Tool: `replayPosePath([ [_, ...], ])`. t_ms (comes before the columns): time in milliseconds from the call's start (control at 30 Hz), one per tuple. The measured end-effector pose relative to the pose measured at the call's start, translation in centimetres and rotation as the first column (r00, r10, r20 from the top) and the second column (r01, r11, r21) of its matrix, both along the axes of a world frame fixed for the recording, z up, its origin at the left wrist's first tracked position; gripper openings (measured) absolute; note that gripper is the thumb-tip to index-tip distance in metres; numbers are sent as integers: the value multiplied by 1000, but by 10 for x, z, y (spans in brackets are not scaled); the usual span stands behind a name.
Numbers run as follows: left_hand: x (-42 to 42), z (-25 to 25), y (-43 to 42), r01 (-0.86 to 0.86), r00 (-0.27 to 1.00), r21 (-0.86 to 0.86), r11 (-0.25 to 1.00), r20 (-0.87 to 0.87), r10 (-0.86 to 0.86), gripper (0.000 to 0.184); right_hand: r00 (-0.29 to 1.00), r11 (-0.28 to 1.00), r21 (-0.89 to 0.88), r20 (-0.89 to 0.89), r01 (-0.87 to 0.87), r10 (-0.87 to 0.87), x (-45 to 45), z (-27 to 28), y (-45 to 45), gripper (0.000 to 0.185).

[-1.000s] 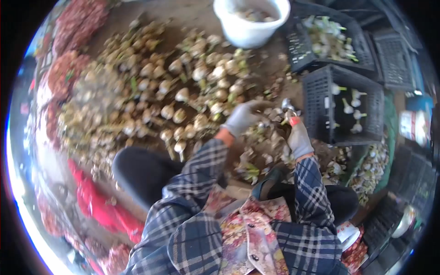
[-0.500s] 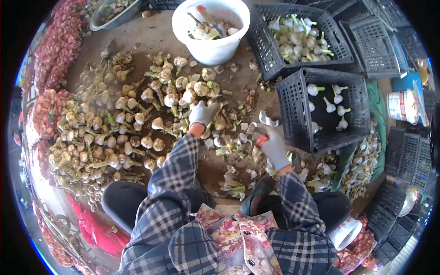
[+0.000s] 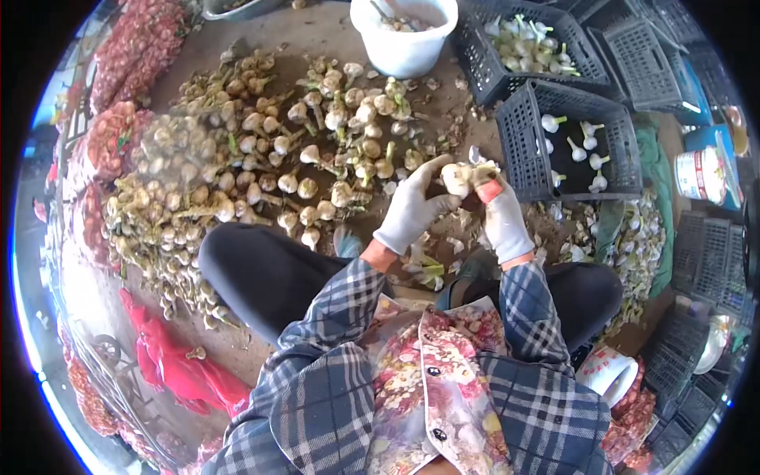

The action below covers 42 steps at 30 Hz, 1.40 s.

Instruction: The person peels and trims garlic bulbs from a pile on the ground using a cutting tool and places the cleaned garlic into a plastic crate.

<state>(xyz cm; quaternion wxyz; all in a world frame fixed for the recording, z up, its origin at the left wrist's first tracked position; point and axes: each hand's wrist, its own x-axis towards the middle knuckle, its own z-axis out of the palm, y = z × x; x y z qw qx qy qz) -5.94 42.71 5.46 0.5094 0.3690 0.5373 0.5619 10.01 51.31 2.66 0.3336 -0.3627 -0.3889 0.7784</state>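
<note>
Both hands wear pale gloves and meet in front of my knees. My left hand (image 3: pixel 413 207) has its thumb and fingers round a garlic bulb (image 3: pixel 456 180). On the bulb's other side, my right hand (image 3: pixel 503 215), with a red band on a finger, grips its stem end; a metallic tool shows only as a small glint there and is mostly hidden. Untrimmed garlic (image 3: pixel 309 190) lies in a wide pile to the left. Peelings (image 3: pixel 427 271) litter the ground below the hands. Several trimmed white bulbs (image 3: pixel 578 150) lie in the near black crate (image 3: pixel 518 162).
A white bucket (image 3: pixel 404 49) stands at the top, beside a fuller black crate (image 3: pixel 483 67) of trimmed garlic. Red net sacks (image 3: pixel 138 55) line the left edge. A red cloth (image 3: pixel 178 360) lies lower left. More peelings sit on a green sheet (image 3: pixel 665 229) at right.
My left hand has come back from the pile with a garlic bulb and now meets my right hand. The camera view has shifted.
</note>
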Motion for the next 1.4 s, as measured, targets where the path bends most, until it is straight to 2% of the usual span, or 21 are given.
replayPosePath([
  [67, 5, 16, -7, -57, 893, 56, 997, -444, 76, 63, 997, 997, -76, -82, -14, 8, 2, -5, -6, 26],
  [133, 10, 15, -14, -87, 846, 101, 991, -518, 127, 61, 997, 995, -78, -48, 58, -62, -4, 2, -13, 27],
  [333, 16, 2, -22, -139, 785, 259, 956, -560, 266, 61, 985, 988, -87, -129, -125, 113, 20, 3, -11, 30],
  [367, 16, 4, -19, -205, 885, 113, 972, -403, 233, 63, 980, 981, -127, -149, -149, 130, 21, 18, -13, 30],
  [400, 16, 3, -17, -242, 874, 176, 954, -388, 293, 62, 975, 970, -166, -169, -175, 147, 20, 29, -14, 29],
  [600, 23, 7, -16, -188, 697, 239, 952, -651, 301, 66, 980, 989, 7, 137, -145, 143, 8, 27, -4, 29],
  [667, 19, 13, -19, -158, 945, 35, 987, -285, 161, 65, 969, 980, 93, 188, -178, 158, 10, 36, -4, 25],
  [700, 21, -6, -18, -153, 986, 68, 986, 80, 148, 62, 926, 875, 407, 363, -262, 108, 12, 42, -1, 28],
  [733, 25, -12, -19, -155, 985, 67, 986, 84, 149, 62, 924, 875, 405, 367, -264, 109, 18, 38, 2, 28],
  [800, 28, -12, -14, -88, 864, -89, 992, 489, 121, 58, 912, 899, 330, 379, -290, 155, 23, 37, 12, 32],
  [867, 30, -14, -13, -105, 867, -28, 994, 487, 106, 56, 882, 892, 327, 448, -312, 144, 22, 40, 7, 30],
  [1000, 27, -17, -13, -97, 860, 21, 995, 505, 73, 52, 983, 992, -24, 133, -124, 126, 11, 32, 6, 28],
  [1067, 26, -24, -15, -17, 487, 162, 987, 863, -134, 55, 953, 917, 339, 279, -211, 116, 10, 27, 6, 28],
  [1100, 17, -29, -11, 151, 324, 292, 944, 888, -326, 61, 956, 892, 396, 268, -219, 116, 7, 33, 6, 28],
  [1133, 15, -33, -11, 150, 326, 297, 943, 886, -331, 61, 957, 889, 401, 267, -220, 116, 6, 32, 6, 28],
  [1200, 15, -5, -8, 164, 620, -217, 962, 781, 71, 64, 977, 978, 197, 211, -73, 30, 9, 31, 1, 27],
  [1233, 16, -1, -10, 89, 740, -293, 952, 659, 134, 67, 949, 939, 322, 316, -121, 14, 7, 31, 0, 24],
  [1267, 24, -31, -7, -132, 927, -64, 989, 344, 146, 67, 951, 938, 325, 310, -120, 14, 3, 24, 0, 24],
  [1333, 23, -16, -7, -47, 992, -57, 997, 118, 54, 64, 903, 891, 447, 409, -73, -131, 0, 3, -8, 22],
  [1367, 21, -16, -7, -47, 991, -61, 997, 119, 54, 64, 892, 833, 550, 405, -63, -200, -4, 17, -5, 23],
  [1400, 17, -16, -6, -7, 951, -27, 1000, 307, 15, 64, 921, 954, 300, 370, 8, -124, -6, 35, -5, 22],
])
